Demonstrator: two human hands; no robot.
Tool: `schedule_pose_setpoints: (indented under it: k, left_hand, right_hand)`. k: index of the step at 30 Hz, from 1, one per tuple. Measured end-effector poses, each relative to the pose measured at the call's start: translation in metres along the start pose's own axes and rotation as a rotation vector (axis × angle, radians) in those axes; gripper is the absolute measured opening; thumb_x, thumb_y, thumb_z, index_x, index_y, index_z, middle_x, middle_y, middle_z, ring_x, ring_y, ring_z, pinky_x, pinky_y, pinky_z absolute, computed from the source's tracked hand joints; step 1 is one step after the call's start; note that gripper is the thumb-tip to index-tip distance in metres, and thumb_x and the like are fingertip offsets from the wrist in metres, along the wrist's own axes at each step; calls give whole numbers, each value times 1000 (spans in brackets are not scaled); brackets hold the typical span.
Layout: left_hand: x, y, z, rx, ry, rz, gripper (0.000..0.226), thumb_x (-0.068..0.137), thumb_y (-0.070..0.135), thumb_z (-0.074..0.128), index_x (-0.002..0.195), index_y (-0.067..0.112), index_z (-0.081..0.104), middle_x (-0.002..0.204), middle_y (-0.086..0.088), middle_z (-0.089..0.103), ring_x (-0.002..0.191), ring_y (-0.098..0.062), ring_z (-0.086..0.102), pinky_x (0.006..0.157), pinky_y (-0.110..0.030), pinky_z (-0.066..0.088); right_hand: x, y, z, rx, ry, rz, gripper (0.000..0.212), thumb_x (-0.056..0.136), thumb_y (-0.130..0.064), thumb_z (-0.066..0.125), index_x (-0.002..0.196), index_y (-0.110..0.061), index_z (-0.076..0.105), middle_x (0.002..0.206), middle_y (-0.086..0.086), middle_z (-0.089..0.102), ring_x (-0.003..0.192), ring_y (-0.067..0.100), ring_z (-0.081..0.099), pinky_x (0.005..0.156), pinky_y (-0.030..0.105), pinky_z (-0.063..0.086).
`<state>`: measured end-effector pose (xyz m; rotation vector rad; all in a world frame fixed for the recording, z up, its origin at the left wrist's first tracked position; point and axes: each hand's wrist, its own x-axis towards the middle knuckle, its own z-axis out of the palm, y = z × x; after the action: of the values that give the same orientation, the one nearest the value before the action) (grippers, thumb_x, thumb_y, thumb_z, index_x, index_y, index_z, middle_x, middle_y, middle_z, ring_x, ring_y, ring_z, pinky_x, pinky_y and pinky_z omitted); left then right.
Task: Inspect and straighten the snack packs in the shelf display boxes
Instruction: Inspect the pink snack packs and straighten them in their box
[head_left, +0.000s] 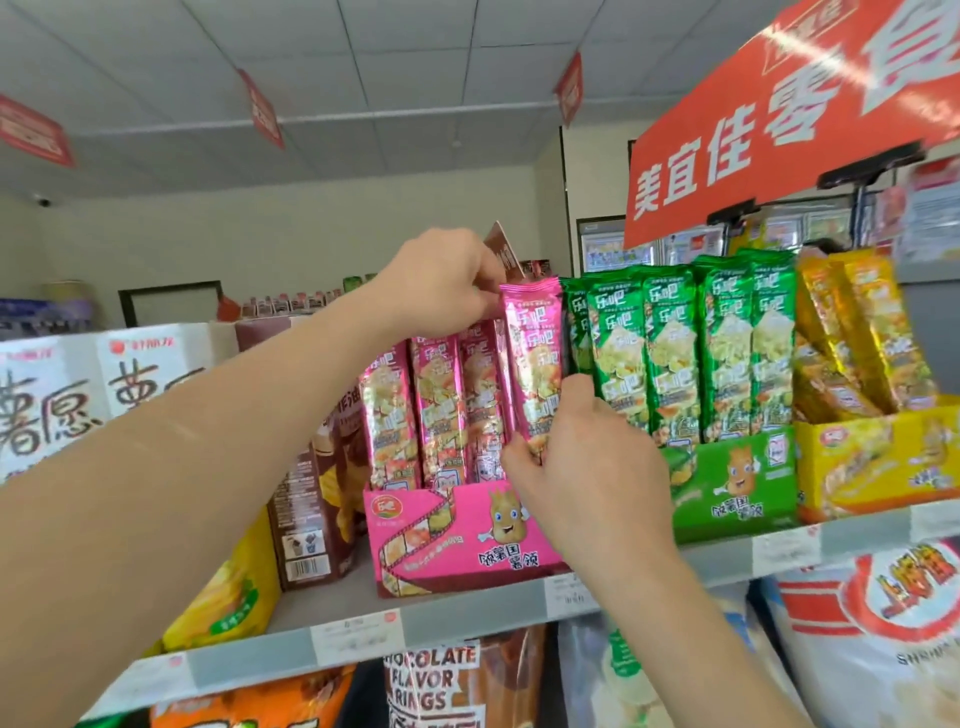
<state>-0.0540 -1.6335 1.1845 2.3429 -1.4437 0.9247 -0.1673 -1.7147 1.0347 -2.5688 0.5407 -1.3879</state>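
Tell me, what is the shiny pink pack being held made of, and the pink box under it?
The pink pack looks like metallised plastic foil: it glints and crinkles. The pink display box looks like printed cardboard: flat, stiff walls, slight gloss.

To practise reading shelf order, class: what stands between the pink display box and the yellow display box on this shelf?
The green display box, filled with upright green snack packs, stands between them, in the head view.
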Motion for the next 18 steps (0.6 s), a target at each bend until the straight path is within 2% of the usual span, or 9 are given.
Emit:
schedule_pose_setpoints:
  k: [2,4,7,9,11,13,15,18]
  left_hand:
    - [4,-1,2,-44,56,-50,12,94,18,61,90,14,71,79,6,66,74,-15,64,66,-29,50]
    - [8,-1,0,-189,203,-144,15,100,22,52,93,14,62,74,7,58,62,-11,58,54,-27,41]
    - [10,0,-9,-360,552,-237,13,104,23,38,97,15,47,73,5,52,67,-22,54,60,-37,44]
    - [7,1,-22,-373,841,-213,14,103,21,37,100,11,46,74,3,51,70,-22,49,62,-36,38]
    - [2,2,-40,-389,1077,-160,22,102,21,38,105,2,49,80,1,50,71,-17,45,63,-31,32]
    - [-5,2,-59,-414,1232,-75,24,101,20,39,105,-1,50,82,-1,49,73,-14,44,66,-30,35]
    - [-15,4,-72,-406,1277,-25,21,100,20,41,102,2,51,80,5,49,72,-8,44,68,-26,37]
    - [-34,10,-76,-426,1122,12,8,98,22,45,94,16,48,71,15,45,63,2,41,61,-17,35]
  right_hand:
    - [0,-1,0,-6,1,13,39,89,-52,49,98,-20,29,80,-4,46,61,19,47,46,30,30]
    - [-2,-2,0,-24,-1,26,41,89,-53,47,94,-22,22,80,-5,42,61,20,43,43,30,24]
    - [-3,-2,1,-23,-3,45,39,89,-53,45,93,-23,20,81,-6,42,62,19,42,40,27,19]
    - [-5,-2,2,-11,5,46,35,89,-54,44,94,-25,24,83,-8,44,64,17,43,41,26,20]
    - [-8,0,4,-8,27,42,36,89,-55,43,107,-24,36,89,-7,49,68,15,48,44,27,24]
    - [-10,1,5,-22,66,29,56,88,-58,40,128,-19,40,100,-5,58,75,15,57,50,25,32]
    - [-13,1,5,-27,98,14,74,86,-62,38,141,-12,37,111,-1,64,80,16,65,50,23,35]
    - [-13,1,2,-26,110,12,79,84,-62,43,141,-7,41,104,4,68,71,17,67,45,20,30]
